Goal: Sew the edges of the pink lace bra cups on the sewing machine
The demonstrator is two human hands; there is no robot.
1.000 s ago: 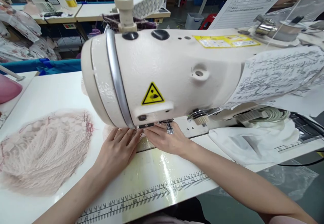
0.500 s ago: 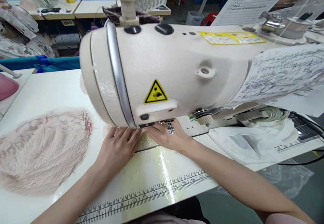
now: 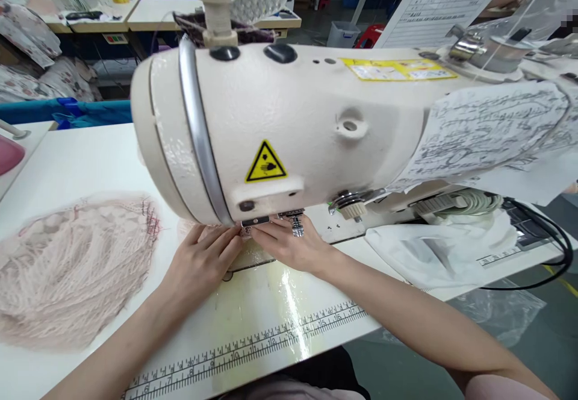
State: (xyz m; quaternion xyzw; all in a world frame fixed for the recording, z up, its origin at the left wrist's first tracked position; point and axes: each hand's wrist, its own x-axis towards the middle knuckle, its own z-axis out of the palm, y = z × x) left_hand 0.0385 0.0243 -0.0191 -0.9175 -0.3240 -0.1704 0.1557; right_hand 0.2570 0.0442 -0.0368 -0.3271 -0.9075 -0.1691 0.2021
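A cream sewing machine head (image 3: 289, 129) fills the middle of the view and hides the needle area. My left hand (image 3: 201, 264) lies flat on the table under the machine's front end, fingers stretched out and pressed on a small piece of pale pink lace (image 3: 189, 229). My right hand (image 3: 289, 244), wearing a ring, lies flat beside it with the fingertips under the machine head. The fingertips of both hands nearly touch. Most of the small lace piece is hidden by the hands and the machine.
A heap of pale pink lace pieces (image 3: 72, 267) lies on the white table (image 3: 90, 165) at the left. A printed ruler (image 3: 253, 343) runs along the table's near edge. White cloth (image 3: 433, 249) and a black cable (image 3: 551, 249) lie at the right. Other sewing stations stand behind.
Both hands stay flat at the needle area with only slight shifts. The view has drifted a little, so the machine and table appear moved to the left.
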